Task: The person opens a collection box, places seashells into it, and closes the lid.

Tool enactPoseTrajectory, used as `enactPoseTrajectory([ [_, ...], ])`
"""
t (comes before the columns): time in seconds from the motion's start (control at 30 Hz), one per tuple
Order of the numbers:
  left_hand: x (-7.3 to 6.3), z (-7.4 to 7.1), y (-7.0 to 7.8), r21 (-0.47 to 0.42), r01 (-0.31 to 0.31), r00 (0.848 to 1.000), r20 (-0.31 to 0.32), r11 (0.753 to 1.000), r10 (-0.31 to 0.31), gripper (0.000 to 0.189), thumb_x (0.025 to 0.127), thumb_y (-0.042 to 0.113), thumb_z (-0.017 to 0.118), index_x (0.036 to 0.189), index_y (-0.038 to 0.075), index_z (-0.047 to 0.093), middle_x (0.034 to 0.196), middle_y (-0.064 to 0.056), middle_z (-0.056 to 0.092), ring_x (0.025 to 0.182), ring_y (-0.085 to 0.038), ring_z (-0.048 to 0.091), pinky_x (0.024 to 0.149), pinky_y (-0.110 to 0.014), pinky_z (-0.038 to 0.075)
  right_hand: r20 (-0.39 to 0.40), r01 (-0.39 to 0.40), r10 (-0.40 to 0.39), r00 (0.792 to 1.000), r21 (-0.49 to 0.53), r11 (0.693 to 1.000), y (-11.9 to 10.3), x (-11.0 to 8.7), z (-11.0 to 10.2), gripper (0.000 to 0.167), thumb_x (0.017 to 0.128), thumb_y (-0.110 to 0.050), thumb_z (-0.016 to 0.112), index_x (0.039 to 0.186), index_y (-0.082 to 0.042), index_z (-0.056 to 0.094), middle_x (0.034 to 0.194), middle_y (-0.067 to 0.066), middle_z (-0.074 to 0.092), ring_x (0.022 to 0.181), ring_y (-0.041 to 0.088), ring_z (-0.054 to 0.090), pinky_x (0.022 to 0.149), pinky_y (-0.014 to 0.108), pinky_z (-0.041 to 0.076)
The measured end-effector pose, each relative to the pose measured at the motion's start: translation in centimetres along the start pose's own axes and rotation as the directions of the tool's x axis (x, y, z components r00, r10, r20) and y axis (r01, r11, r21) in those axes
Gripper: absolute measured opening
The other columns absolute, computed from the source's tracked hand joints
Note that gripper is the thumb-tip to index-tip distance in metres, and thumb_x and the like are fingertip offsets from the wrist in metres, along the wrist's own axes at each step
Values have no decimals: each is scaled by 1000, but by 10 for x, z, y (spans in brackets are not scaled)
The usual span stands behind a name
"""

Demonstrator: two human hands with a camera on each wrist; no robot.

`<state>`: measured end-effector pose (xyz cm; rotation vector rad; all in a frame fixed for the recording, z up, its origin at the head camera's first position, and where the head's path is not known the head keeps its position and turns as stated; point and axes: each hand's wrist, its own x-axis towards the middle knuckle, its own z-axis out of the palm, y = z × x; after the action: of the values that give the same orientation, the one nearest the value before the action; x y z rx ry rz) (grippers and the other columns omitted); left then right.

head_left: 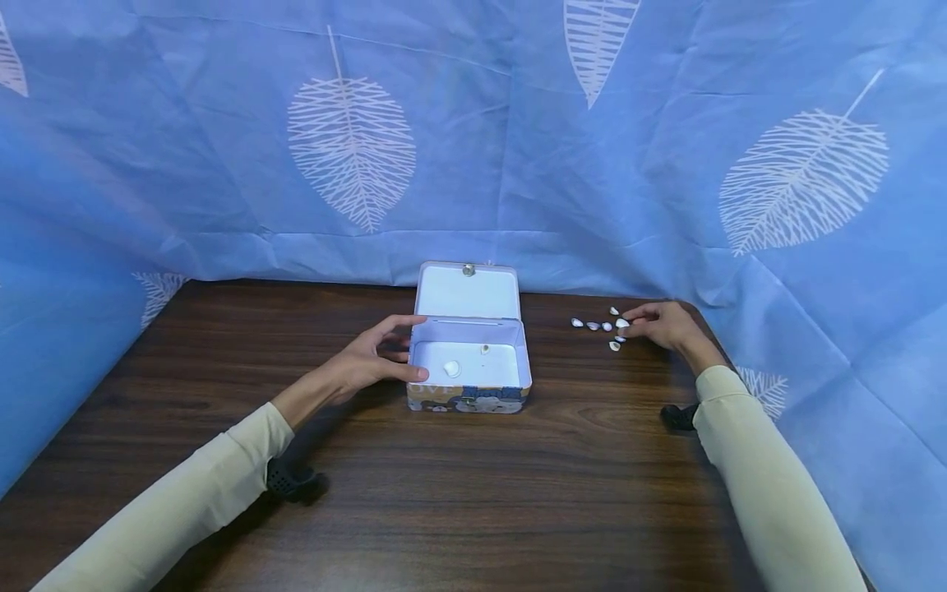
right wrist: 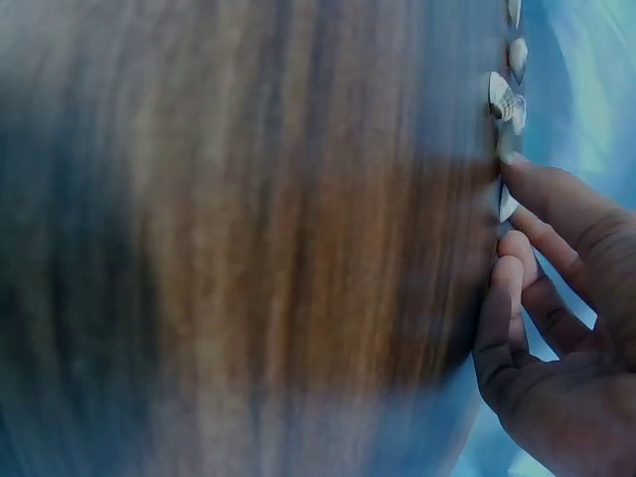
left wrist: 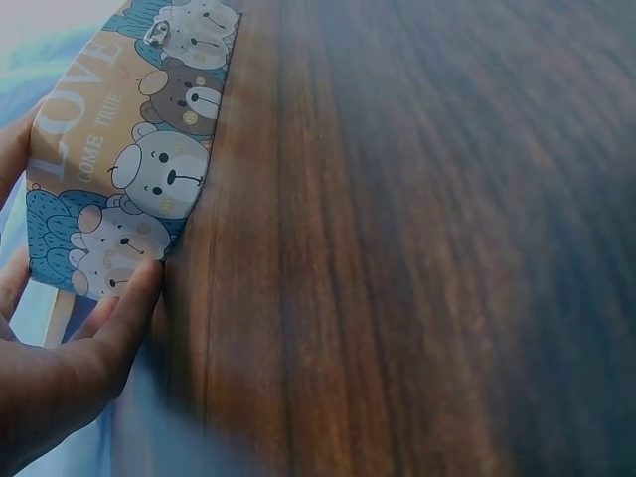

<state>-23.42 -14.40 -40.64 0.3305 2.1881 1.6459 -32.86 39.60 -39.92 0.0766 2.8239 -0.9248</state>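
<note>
An open tin box [head_left: 510, 401] with printed bears stands mid-table, its white lid [head_left: 468, 294] tipped back. My left hand [head_left: 362, 362] grips its left side, thumb near the front corner and index finger at the back one. Inside lie a white seashell [head_left: 452, 368] and a smaller seashell [head_left: 484, 349]. Over at the table's right end, my right hand [head_left: 664, 323] pinches a white seashell [head_left: 622, 323] between thumb and index finger, low over the wood. In the right wrist view the thumb [right wrist: 556, 189] is right by the shells, and fingers partly hide them.
Several small seashells [head_left: 593, 326] lie scattered left of my right hand, one seashell [head_left: 614, 346] nearer me. The dark wooden table [head_left: 473, 493] ends at a blue curtain [head_left: 459, 148] with white leaf prints, behind and on both sides. Each wrist carries a black strap [head_left: 292, 481].
</note>
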Motion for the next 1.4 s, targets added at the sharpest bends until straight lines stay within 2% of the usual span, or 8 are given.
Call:
enactPoseTrajectory([
  [0.13,-1,-1,-1,-1,-2,1000,5,1000,2,93,96,23,93,174,32,43,177,-23,34,160,-48,47,127,-64,47,-3,-6,6,1000,9,1000,1,1,2,50,106,-30,79,144,1,73,142,26,66,123,38,59,110,55,51],
  [0.33,-1,-1,-1,2,-4,1000,10,1000,4,93,97,22,92,175,31,42,177,-23,34,160,-49,46,126,-64,48,6,13,-13,1000,6,1000,2,3,1,46,106,-29,80,141,0,74,118,11,69,105,27,57,91,36,49],
  [0.5,0,-1,-1,1,3,1000,5,1000,-3,93,97,23,93,174,32,42,177,-23,33,161,-48,45,127,-65,47,22,31,-31,999,15,999,-1,0,-1,44,108,-25,77,142,3,71,125,14,71,104,23,59,89,30,51],
  [0.73,1,-1,0,1,2,1000,11,1000,-2,94,97,23,93,175,32,42,177,-23,34,161,-48,45,127,-65,46,19,72,-71,997,-34,997,-3,-7,-3,42,115,-27,69,144,4,71,137,28,73,112,29,63,98,38,51],
  [0.97,-1,-1,0,-2,9,1000,3,1000,-9,93,97,21,93,174,32,42,176,-23,34,161,-47,46,127,-65,46,-51,106,-110,993,-78,991,-1,-6,0,44,117,-27,63,141,8,72,139,33,72,121,41,67,101,47,53],
  [1.03,-1,-2,1,0,10,1000,2,1000,-10,93,97,21,93,174,32,42,176,-23,34,161,-47,46,127,-64,46,-65,97,-101,993,-56,994,0,-6,0,45,118,-29,62,141,8,71,138,32,72,116,36,67,97,43,54],
  [1.23,1,-1,0,-3,14,1000,3,1000,-14,93,96,20,93,174,33,43,174,-23,36,159,-46,48,127,-64,47,-31,34,-30,999,146,989,2,-11,-5,54,118,-35,61,152,8,64,140,23,71,99,3,67,84,18,60],
  [1.4,1,-2,1,6,26,1000,-2,1000,-26,93,95,21,94,173,33,43,174,-22,37,158,-46,49,127,-63,47,15,0,-4,1000,219,976,3,-16,-9,60,118,-40,61,157,6,61,135,7,77,96,-6,70,89,17,62],
])
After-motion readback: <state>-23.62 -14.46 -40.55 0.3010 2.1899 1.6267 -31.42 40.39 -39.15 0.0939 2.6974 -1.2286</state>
